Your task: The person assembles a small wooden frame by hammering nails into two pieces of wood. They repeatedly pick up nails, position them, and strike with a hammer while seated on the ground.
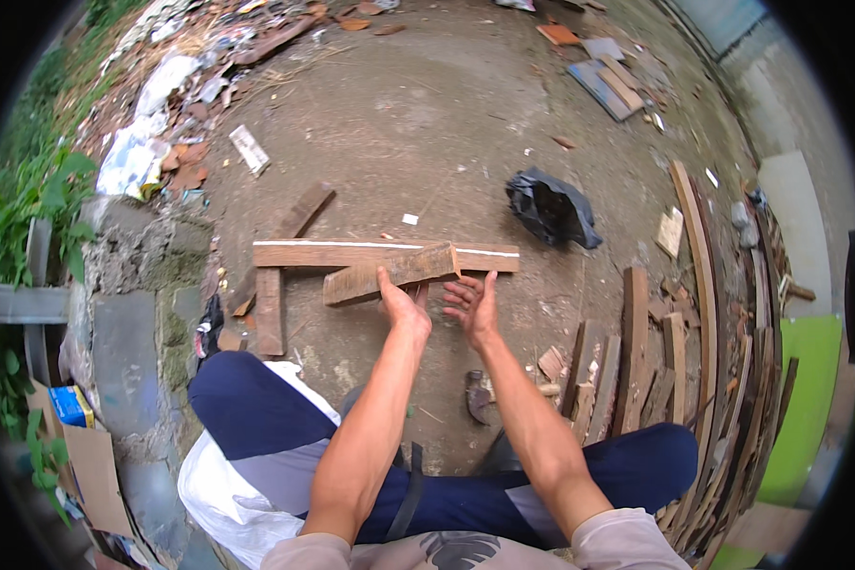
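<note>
My left hand grips a short, rough wooden block from the near side, its thumb on the face and its fingers partly hidden behind. The block is tilted, its right end higher. By that right end is my right hand, fingers apart and holding nothing. Behind the block lies a longer brown wooden bar with a white strip along its edge. Its left part rests across a short upright-lying piece and a slanting piece of wood.
A hammer lies by my right forearm. Several wood lengths line the right side, near a long plank. A black plastic bag sits beyond my hands. At left stands a low block wall; rubbish lies farther off.
</note>
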Tool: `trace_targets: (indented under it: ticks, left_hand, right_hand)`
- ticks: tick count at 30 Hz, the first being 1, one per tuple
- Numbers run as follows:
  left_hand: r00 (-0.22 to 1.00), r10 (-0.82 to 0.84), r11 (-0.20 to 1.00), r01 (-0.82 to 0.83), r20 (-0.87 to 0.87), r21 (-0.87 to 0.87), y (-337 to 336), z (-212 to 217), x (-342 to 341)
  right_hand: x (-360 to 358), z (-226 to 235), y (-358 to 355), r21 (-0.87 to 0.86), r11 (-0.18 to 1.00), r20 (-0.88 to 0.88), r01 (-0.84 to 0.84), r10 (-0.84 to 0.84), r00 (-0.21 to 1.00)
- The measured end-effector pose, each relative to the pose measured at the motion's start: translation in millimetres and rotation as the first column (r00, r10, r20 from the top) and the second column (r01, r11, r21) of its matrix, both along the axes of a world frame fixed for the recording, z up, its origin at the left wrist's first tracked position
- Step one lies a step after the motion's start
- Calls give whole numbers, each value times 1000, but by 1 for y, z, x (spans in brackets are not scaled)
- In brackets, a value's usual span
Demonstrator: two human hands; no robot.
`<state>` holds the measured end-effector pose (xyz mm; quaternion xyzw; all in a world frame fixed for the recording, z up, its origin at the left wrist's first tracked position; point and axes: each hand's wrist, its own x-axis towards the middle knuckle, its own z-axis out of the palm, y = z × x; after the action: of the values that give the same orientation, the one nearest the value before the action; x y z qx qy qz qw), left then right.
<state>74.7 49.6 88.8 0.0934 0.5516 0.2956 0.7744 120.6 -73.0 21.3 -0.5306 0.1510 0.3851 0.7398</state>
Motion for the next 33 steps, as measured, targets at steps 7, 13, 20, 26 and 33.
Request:
trace_targets:
  ticks: [7, 13, 20, 26, 33]
  left_hand:
    - [849, -416, 882, 464, -326, 84, -82, -52, -13]
    - [-24, -407, -556, 800, -913, 227, -98, -27, -45]
    - [371, 24, -779, 589, -928, 215, -28, -24, -1]
    - [20, 319, -706, 672, -948, -224, 12, -31, 52]
    - [38, 353, -726, 642, -935, -248, 28, -60, 61]
  right_hand:
    - [-22, -10, -27, -83, 980, 179, 181, -164, 970]
    - [18, -34, -84, -149, 903, 165, 402, -378, 911]
    - [22, -34, -101, 302, 735, -123, 607, -601, 790]
    - [15, -24, -111, 47, 844, 75, 535, -537, 840]
    - [23, 8, -127, 265, 924, -196, 275, -227, 954]
